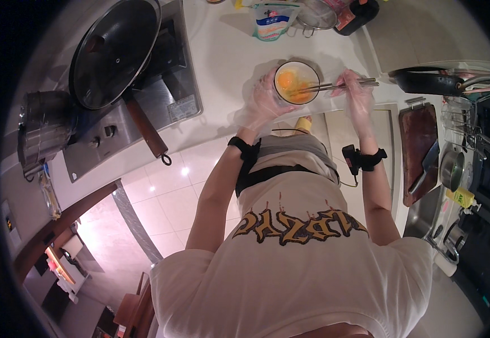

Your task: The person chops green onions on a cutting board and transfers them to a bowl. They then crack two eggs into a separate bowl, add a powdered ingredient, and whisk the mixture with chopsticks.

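A white bowl with a dark rim [277,86] holds raw egg [287,80], with one yolk still round and other yolk streaked beside it. Around the bowl's side curls my left hand [266,101], in a clear plastic glove. My right hand [358,99], gloved the same way, grips a pair of metal chopsticks [325,87]. Their tips dip into the egg near the bowl's middle. The bowl is near the front edge of the white countertop [224,63]; whether it rests there or is lifted cannot be told.
A lidded wok [118,50] lies over the gas hob [181,91], its wooden handle pointing towards me. Beside it stands a metal pot [44,126]. A salt-like pouch [271,21], strainer [317,14] and dark bottle [357,17] are behind. Rightward are a frying pan [428,81], cutting board [414,139] and cleaver [428,162].
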The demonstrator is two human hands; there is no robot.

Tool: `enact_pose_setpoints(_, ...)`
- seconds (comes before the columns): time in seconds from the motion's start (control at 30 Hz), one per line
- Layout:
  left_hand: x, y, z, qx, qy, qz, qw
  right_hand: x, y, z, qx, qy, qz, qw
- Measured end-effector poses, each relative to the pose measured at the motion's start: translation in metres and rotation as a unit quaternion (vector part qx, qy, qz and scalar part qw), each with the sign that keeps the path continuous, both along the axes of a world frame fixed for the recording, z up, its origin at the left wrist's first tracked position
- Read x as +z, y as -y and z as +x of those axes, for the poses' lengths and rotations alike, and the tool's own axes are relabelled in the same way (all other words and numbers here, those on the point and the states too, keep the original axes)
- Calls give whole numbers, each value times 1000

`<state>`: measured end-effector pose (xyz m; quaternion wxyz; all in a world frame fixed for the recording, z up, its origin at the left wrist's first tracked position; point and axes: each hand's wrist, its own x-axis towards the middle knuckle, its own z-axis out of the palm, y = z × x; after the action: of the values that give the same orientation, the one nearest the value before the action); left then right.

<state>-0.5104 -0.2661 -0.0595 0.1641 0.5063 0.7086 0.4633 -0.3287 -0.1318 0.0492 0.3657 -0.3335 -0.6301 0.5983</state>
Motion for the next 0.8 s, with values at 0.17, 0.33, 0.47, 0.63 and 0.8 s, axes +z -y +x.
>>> enact_pose_setpoints(0.17, -8, 0, -2, -5, -9, 11, 1000, -7, -3, 3, -11, 15, -3, 1000)
enact_pose_setpoints(0.33, -4, -1, -2, -9, -8, 12, 1000, -8, 1, 0, -20, -24, 1, 1000)
enact_pose_setpoints(0.47, -4, 0, -1, -2, -1, 1, 1000, -2, 2, -5, -12, -19, -7, 1000)
enact_pose_setpoints(0.63, -7, 0, 0, 3, -7, 3, 1000, 0, 2, -4, -14, 3, 4, 1000)
enact_pose_setpoints(0.8, -5, -1, 1, 2, 0, 11, 1000, -2, 3, -4, -33, -2, 5, 999)
